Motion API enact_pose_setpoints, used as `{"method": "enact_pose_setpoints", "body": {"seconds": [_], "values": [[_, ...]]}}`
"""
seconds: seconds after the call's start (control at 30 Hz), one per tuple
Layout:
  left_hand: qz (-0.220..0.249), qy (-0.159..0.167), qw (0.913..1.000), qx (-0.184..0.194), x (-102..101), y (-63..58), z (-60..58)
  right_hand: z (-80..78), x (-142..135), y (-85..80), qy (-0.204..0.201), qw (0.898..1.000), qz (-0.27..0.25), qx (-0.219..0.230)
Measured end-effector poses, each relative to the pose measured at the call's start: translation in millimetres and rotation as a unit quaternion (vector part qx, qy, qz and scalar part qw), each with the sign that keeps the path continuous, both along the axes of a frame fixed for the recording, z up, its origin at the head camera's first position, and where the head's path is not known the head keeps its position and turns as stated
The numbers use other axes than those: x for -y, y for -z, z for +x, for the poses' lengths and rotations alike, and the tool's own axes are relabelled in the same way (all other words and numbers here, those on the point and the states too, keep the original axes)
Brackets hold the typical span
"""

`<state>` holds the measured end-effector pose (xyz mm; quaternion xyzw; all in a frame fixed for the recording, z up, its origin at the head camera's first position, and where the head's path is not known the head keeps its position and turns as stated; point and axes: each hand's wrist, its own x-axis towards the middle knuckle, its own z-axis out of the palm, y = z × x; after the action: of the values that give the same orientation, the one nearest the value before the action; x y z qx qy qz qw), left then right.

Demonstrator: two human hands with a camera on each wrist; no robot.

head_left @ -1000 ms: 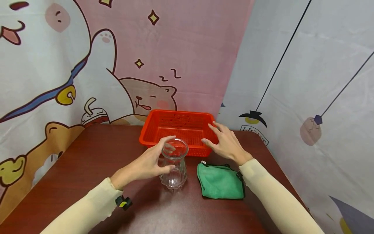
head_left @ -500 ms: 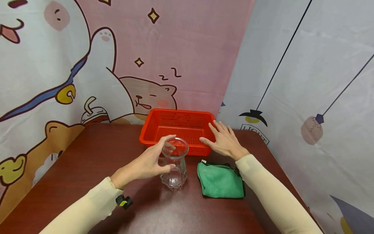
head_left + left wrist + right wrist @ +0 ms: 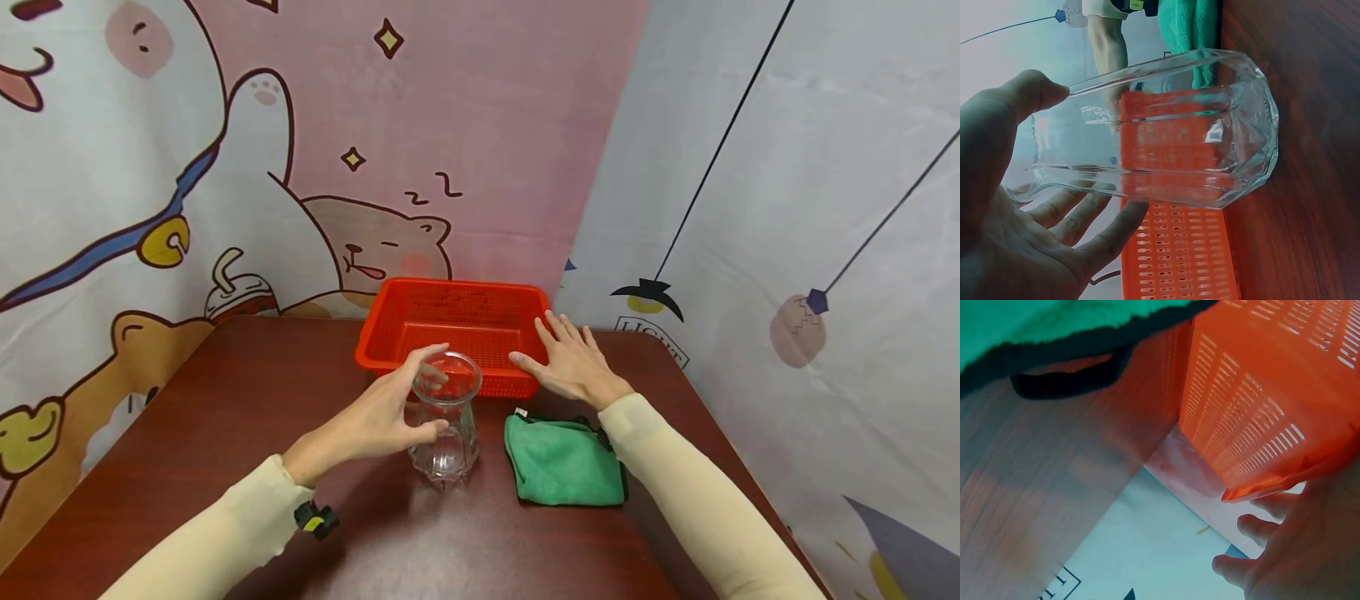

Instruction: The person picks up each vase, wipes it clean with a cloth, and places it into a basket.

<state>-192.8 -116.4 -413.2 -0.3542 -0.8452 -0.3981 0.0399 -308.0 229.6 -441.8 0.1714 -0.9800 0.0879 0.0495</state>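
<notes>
A clear faceted glass vase (image 3: 447, 454) stands upright on the table, left of centre. My left hand (image 3: 375, 417) curves round its upper part from the left. In the left wrist view the thumb (image 3: 1038, 90) meets one side of the glass, and the fingers (image 3: 1113, 234) lie along the other. My right hand (image 3: 577, 367) is over the right rim of a red perforated plastic basket (image 3: 480, 383), fingers spread and gripping nothing. Whether it touches the rim I cannot tell. A green cloth pouch (image 3: 566, 467) with dark edging lies below the right wrist.
Behind the vase, the basket stands near the table's back edge. The dark red-brown table (image 3: 285, 383) extends left of the vase and in front of it. Printed cloth walls (image 3: 510, 167) close off the back and both sides.
My right hand has shifted slightly left and its fingers have straightened a little. The left hand and the vase keep their places. The head view has moved slightly.
</notes>
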Motion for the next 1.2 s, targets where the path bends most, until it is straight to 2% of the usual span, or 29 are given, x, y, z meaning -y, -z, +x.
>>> {"method": "enact_pose_setpoints", "body": {"seconds": [0.2,0.37,0.57,0.7,0.93,1.2], "values": [[0.015,-0.017,0.9997,-0.001,-1,2.4,3.3,1.8,0,-1.8,0.000,1.000,0.001,0.000],[0.053,-0.037,0.9977,0.021,-1,9.9,4.5,1.0,-1,-0.9,0.001,1.000,0.002,-0.003],[0.120,-0.064,0.9888,0.061,-1,20.1,6.7,0.1,-1,-0.5,0.001,1.000,0.003,-0.002],[0.149,-0.078,0.9831,0.071,-2,28.4,11.7,-0.7,-2,-0.1,0.001,1.000,0.005,0.000],[0.146,-0.096,0.9821,0.071,-6,43.5,21.6,-1.0,-1,-0.4,0.001,1.000,0.007,-0.004],[0.160,-0.095,0.9777,0.097,-10,52.7,24.1,-0.2,0,-0.8,0.001,1.000,0.005,-0.006]]}}
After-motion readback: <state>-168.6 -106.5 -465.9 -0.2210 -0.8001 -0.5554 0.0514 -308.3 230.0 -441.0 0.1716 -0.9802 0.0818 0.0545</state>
